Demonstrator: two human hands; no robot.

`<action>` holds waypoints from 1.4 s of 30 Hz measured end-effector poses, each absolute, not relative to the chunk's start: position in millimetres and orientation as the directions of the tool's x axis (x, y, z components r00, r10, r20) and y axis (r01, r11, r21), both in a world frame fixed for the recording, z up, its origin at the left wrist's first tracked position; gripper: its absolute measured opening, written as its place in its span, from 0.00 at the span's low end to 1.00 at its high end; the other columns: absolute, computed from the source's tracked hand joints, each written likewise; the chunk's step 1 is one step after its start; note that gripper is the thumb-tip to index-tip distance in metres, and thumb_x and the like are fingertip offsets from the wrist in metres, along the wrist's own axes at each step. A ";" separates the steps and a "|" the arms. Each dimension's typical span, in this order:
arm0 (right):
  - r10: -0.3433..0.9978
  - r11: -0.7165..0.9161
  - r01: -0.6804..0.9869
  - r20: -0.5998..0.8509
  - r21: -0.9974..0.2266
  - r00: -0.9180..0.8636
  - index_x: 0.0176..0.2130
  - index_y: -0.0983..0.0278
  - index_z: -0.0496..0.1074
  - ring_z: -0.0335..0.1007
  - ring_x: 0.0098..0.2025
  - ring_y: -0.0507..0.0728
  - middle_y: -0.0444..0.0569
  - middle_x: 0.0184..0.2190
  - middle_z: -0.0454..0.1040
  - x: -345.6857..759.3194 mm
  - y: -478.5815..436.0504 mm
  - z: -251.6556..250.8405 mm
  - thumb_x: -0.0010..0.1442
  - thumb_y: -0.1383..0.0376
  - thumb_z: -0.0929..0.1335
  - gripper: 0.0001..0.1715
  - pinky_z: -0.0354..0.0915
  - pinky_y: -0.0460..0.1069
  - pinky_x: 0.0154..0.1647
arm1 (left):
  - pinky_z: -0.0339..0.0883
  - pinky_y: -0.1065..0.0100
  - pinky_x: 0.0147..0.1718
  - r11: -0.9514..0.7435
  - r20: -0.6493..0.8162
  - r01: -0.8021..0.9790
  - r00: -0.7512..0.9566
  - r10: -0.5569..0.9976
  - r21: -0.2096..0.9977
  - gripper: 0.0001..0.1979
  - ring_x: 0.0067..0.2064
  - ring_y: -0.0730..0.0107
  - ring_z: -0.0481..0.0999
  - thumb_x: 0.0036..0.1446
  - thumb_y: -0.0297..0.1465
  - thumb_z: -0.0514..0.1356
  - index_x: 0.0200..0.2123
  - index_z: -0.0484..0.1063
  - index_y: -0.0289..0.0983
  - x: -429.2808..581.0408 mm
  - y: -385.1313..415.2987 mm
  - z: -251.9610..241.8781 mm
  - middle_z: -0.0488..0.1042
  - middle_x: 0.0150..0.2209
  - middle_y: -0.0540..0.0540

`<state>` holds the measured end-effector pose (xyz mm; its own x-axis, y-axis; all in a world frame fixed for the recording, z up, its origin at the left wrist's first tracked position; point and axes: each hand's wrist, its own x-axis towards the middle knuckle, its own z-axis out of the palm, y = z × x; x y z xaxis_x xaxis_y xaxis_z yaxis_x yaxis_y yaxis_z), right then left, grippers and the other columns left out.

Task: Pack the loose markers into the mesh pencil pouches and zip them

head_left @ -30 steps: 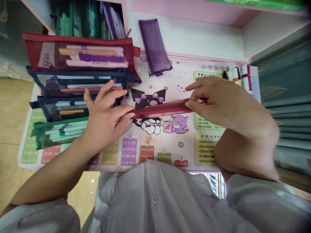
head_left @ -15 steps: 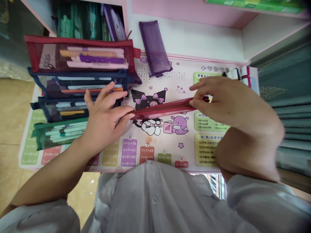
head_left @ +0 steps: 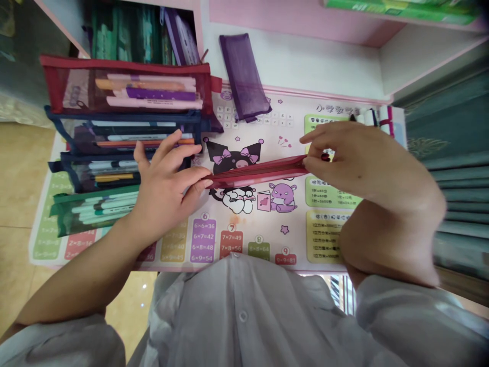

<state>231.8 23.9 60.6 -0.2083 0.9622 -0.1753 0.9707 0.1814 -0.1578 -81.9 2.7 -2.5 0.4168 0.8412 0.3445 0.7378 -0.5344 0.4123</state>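
Note:
A red mesh pencil pouch (head_left: pixel 257 172) is held edge-up over the middle of the pink desk mat (head_left: pixel 244 234). My left hand (head_left: pixel 168 178) pinches its left end between thumb and fingers. Its right end, by the zipper, is pinched by my right hand (head_left: pixel 355 158). To the left lie filled pouches in a row: a red one (head_left: pixel 122 86) at the back, two dark blue ones (head_left: pixel 126 130) in the middle, a green one (head_left: pixel 95 208) nearest me. An empty purple pouch (head_left: pixel 244 76) leans at the desk's back.
Books stand in the shelf compartment (head_left: pixel 141 33) at the back left. Several markers (head_left: pixel 372 118) lie at the desk's back right, behind my right hand. A teal curtain (head_left: pixel 454 153) hangs on the right. The desk's front edge (head_left: pixel 244 265) is against my shirt.
My right hand has slid slightly to the right along the red pouch's top edge. My left hand keeps its pinch on the left end.

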 end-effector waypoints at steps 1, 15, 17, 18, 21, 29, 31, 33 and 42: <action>0.964 0.149 0.978 -0.201 -0.146 -0.177 0.20 0.60 0.62 0.71 0.57 0.67 0.48 0.49 0.79 229.4 23.8 62.6 0.53 0.65 0.62 0.12 0.64 0.65 0.57 | 0.38 0.32 0.68 -0.534 0.347 0.739 0.416 0.841 0.411 0.06 0.67 0.47 0.65 0.62 0.39 0.61 0.35 0.79 0.51 -82.0 2.7 -2.7 0.77 0.53 0.52; 0.969 0.068 0.988 -0.229 -0.136 -0.098 0.21 0.60 0.66 0.71 0.58 0.68 0.50 0.52 0.79 229.0 24.6 69.7 0.53 0.63 0.61 0.12 0.64 0.66 0.58 | 0.37 0.32 0.69 -0.498 0.285 0.765 0.412 0.865 0.409 0.07 0.68 0.48 0.62 0.63 0.40 0.60 0.35 0.79 0.50 -81.3 1.5 1.4 0.76 0.55 0.52; 0.970 0.069 0.988 -0.221 -0.136 -0.099 0.21 0.60 0.67 0.71 0.58 0.68 0.50 0.52 0.79 230.2 24.5 70.0 0.54 0.62 0.61 0.12 0.64 0.66 0.57 | 0.36 0.33 0.69 -0.496 0.284 0.763 0.409 0.867 0.414 0.07 0.69 0.48 0.62 0.63 0.40 0.60 0.35 0.79 0.51 -81.0 1.4 1.9 0.76 0.55 0.53; 0.970 0.072 0.988 -0.223 -0.134 -0.101 0.21 0.60 0.67 0.71 0.58 0.68 0.50 0.52 0.79 230.6 24.4 70.2 0.54 0.62 0.61 0.12 0.64 0.66 0.57 | 0.36 0.33 0.69 -0.495 0.285 0.762 0.407 0.868 0.417 0.07 0.69 0.48 0.62 0.63 0.40 0.60 0.35 0.79 0.51 -80.8 1.5 2.0 0.76 0.55 0.53; 0.967 0.069 0.988 -0.233 -0.137 -0.100 0.22 0.60 0.66 0.71 0.58 0.68 0.50 0.52 0.79 231.7 24.5 70.8 0.53 0.63 0.61 0.11 0.63 0.65 0.59 | 0.36 0.32 0.69 -0.491 0.283 0.762 0.404 0.870 0.422 0.08 0.69 0.46 0.62 0.63 0.40 0.60 0.34 0.79 0.50 -80.5 1.6 2.3 0.76 0.55 0.52; 0.973 0.012 0.986 -0.223 -0.166 -0.049 0.21 0.60 0.65 0.71 0.59 0.69 0.52 0.53 0.79 235.3 26.8 69.9 0.52 0.62 0.62 0.11 0.62 0.66 0.60 | 0.36 0.31 0.68 -0.481 0.268 0.760 0.400 0.876 0.438 0.09 0.69 0.45 0.61 0.63 0.40 0.60 0.34 0.79 0.49 -81.0 1.6 3.2 0.76 0.55 0.51; 0.976 0.018 0.986 -0.213 -0.165 -0.054 0.21 0.59 0.66 0.71 0.59 0.70 0.52 0.52 0.79 235.9 26.7 69.5 0.52 0.61 0.62 0.11 0.62 0.66 0.59 | 0.35 0.30 0.68 -0.484 0.270 0.759 0.402 0.875 0.435 0.09 0.69 0.44 0.62 0.63 0.40 0.60 0.34 0.79 0.49 -81.0 1.7 2.8 0.76 0.55 0.51; 0.978 0.007 0.987 -0.205 -0.160 -0.040 0.20 0.59 0.65 0.72 0.57 0.70 0.51 0.52 0.79 237.1 26.7 69.7 0.52 0.61 0.62 0.11 0.63 0.65 0.57 | 0.36 0.31 0.68 -0.484 0.277 0.761 0.398 0.874 0.432 0.08 0.68 0.45 0.62 0.63 0.40 0.60 0.34 0.79 0.49 -80.8 1.7 2.7 0.76 0.55 0.52; 0.982 -0.006 0.996 -0.186 -0.092 -0.012 0.24 0.60 0.66 0.73 0.53 0.70 0.54 0.49 0.80 244.9 30.4 71.7 0.51 0.60 0.61 0.09 0.64 0.63 0.53 | 0.38 0.31 0.68 -0.480 0.289 0.775 0.389 0.875 0.410 0.08 0.68 0.47 0.63 0.63 0.40 0.60 0.34 0.79 0.51 -80.2 1.5 2.7 0.77 0.55 0.52</action>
